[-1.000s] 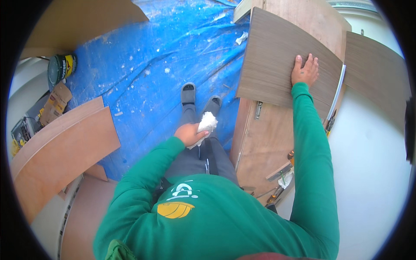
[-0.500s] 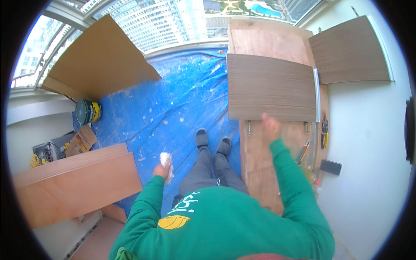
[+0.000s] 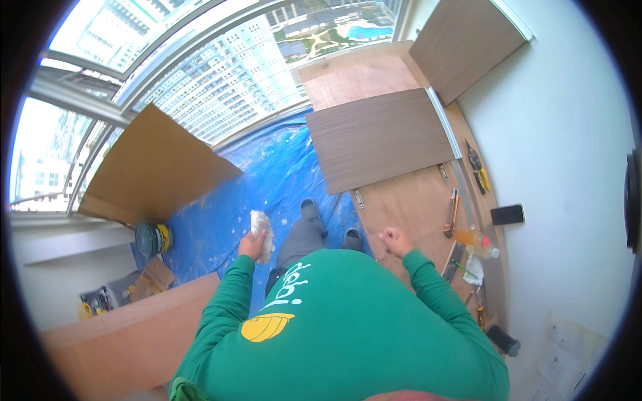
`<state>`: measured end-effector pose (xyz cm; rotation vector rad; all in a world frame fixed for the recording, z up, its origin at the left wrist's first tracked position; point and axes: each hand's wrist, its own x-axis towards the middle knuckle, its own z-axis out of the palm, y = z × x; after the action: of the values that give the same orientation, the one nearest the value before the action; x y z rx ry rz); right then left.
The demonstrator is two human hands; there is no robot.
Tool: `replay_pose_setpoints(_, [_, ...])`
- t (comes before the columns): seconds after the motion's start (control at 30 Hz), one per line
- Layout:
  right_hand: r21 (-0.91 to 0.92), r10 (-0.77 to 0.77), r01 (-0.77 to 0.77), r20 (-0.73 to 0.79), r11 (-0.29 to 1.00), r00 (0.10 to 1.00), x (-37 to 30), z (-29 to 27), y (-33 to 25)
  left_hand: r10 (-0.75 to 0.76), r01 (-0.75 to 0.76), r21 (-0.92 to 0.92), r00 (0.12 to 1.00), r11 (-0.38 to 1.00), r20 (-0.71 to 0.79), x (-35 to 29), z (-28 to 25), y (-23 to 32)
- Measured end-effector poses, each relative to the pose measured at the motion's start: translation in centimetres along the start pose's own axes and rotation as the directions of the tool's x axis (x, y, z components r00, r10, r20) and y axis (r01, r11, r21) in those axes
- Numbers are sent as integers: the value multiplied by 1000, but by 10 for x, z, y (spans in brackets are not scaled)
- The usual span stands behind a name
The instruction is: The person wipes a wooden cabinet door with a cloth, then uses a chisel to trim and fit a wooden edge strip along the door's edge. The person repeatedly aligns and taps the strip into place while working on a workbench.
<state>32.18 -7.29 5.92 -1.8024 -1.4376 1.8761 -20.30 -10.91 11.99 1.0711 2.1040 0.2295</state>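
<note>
1. While the bottle [image 3: 466,237] at right holds amber liquid, the contents of the left bucket [image 3: 153,239] are hidden.
2. The left hand [image 3: 251,246] clasps the rag [image 3: 263,232], which juts beyond its fingers.
3. The right hand [image 3: 397,242] has its fingers curled inward.

Green bucket [image 3: 154,239] on blue tarp [image 3: 200,224]

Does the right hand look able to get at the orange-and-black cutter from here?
Probably yes: the right hand appears to hold nothing, and only bare plywood shows between it and the cutter, which lies uncovered to its right.
</note>
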Motion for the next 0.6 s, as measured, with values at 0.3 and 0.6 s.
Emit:
replay_pose_setpoints(0.3, [453,-167,150,-3,879,986,23,11,-187,458,34,-758,779,651,428,117,-2,206])
replay_pose_setpoints(0.6, [965,-218,162,-115,208,969,58,39,-256,626,478,-542,-20,691,780,157,-8,336])
